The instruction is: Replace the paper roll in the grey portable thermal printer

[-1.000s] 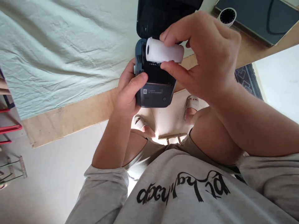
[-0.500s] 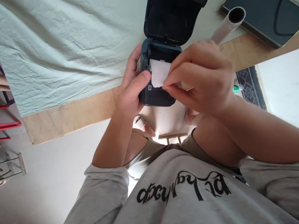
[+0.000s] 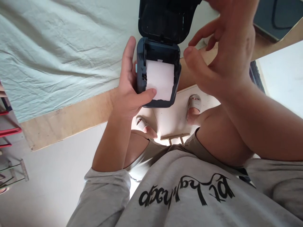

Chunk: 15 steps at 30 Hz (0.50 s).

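Note:
My left hand [image 3: 130,85] grips a dark portable label printer [image 3: 140,72] from its left side. The thumb lies across a strip of white paper [image 3: 161,77] that extends over the printer's open bay and front. Hinged at the back, the black printer lid [image 3: 163,22] stands raised and runs out of the top of the picture. To the right of the lid is my right hand [image 3: 222,47], its thumb and fingers apart with nothing visible between them. Its upper part comes close to the lid's edge; whether it touches there I cannot tell.
A pale green cloth [image 3: 71,56] covers the table, whose bare wooden edge [image 3: 71,118] shows in front. At the top right lies a dark flat object [image 3: 281,19]. Red-framed items [image 3: 10,131] stand at the far left. My sandalled feet [image 3: 194,102] are below the printer.
My right hand has let go of the paper and moved up and right beside the lid. The paper now lies flat under my left thumb. The printer has shifted slightly left.

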Tool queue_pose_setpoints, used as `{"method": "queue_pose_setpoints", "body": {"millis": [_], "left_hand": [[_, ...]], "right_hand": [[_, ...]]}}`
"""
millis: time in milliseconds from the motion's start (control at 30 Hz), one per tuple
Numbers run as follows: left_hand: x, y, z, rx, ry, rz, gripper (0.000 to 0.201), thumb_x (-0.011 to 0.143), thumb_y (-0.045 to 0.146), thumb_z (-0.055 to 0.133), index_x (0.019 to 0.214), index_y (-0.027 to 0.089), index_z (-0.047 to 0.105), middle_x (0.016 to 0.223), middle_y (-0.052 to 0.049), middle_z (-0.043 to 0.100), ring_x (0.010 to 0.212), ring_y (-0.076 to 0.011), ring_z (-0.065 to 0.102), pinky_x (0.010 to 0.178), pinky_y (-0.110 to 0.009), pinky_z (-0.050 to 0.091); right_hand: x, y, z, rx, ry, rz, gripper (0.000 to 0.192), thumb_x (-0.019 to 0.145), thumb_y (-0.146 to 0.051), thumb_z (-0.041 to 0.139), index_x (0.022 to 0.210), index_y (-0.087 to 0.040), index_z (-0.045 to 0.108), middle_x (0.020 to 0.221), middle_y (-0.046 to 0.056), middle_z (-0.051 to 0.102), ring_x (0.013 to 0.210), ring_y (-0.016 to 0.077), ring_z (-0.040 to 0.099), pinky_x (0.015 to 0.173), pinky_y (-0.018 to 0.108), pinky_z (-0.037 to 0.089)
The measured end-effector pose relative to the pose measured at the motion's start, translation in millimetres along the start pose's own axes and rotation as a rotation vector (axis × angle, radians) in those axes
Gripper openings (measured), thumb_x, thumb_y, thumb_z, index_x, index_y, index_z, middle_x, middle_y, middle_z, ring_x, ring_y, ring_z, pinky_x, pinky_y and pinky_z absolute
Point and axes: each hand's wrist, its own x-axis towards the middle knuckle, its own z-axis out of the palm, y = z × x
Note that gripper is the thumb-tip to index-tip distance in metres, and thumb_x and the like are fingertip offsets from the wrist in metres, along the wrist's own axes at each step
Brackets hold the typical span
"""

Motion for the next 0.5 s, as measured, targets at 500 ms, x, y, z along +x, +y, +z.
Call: {"method": "queue_pose_setpoints", "body": {"millis": [500], "left_hand": [[-5,21,18.1,-0.021,0.065,-0.096,0.033,0.075,0.042,0.055,0.101,0.022,0.05,0.105,-0.006,0.06,0.115,-0.0258,0.052,0.085,-0.038,0.049]], "right_hand": [[-8,0,20,0.169,-0.297,0.106,0.063,0.079,-0.054,0.042,0.129,-0.02,0.024,0.111,0.004,0.048,0.081,0.005,0.047,0.07,0.02,0.042]]}}
